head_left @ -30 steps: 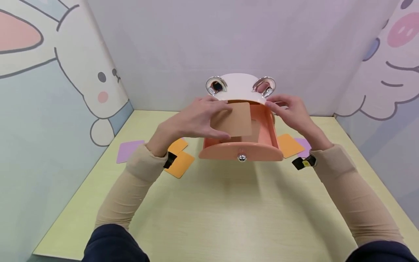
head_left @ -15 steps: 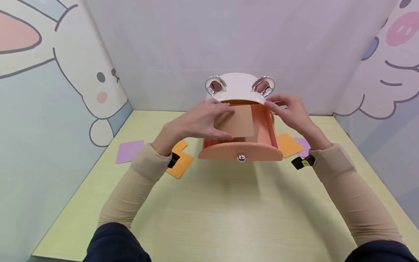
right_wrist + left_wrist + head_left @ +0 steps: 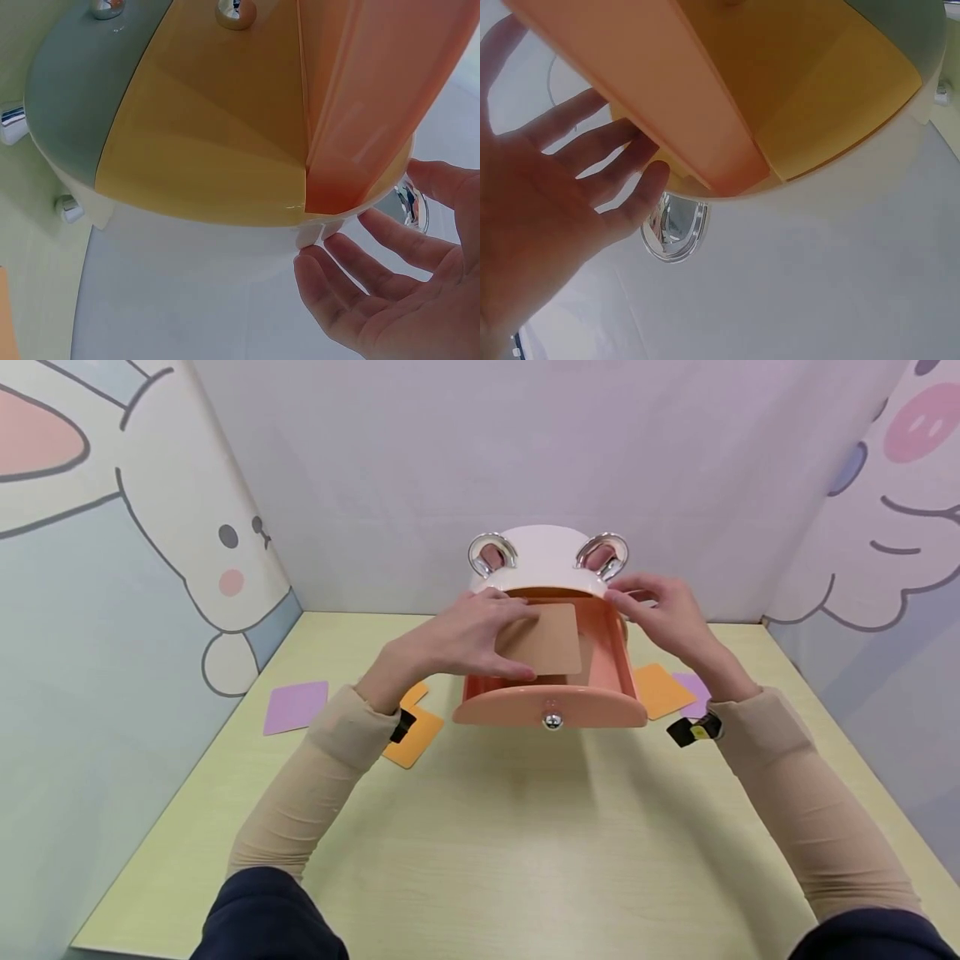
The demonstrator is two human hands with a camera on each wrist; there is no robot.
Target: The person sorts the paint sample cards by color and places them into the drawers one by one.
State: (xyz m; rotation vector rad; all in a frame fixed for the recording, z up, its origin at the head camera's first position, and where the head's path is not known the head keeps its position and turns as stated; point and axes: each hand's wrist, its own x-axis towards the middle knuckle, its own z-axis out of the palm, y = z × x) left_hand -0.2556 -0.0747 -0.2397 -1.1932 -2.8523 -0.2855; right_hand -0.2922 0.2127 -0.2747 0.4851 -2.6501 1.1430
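Observation:
A small white drawer cabinet [image 3: 546, 550] with two silver ears stands at the back. Its peach top drawer [image 3: 491, 708] is pulled out, with a silver knob [image 3: 552, 722] in front. Over this drawer my left hand [image 3: 468, 631] holds a tan square card [image 3: 551, 642] between thumb and fingers; more tan shows beneath the card. In the left wrist view, that hand's fingers [image 3: 592, 150] lie along the drawer's side, and the card is hidden. My right hand [image 3: 663, 614] rests its fingertips on the cabinet's upper right edge, close below the right ear.
Left of the cabinet lie orange cards [image 3: 416, 737] and a purple card [image 3: 296, 707]. An orange card [image 3: 663, 692] and a partly covered purple card [image 3: 695, 692] lie at its right. Below the peach drawer, yellow [image 3: 202, 135] and green [image 3: 90, 97] drawers are closed. Walls enclose the table.
My left hand has moved slightly right and down with the tan card, which now sits lower over the drawer. My right hand stays at the cabinet's edge.

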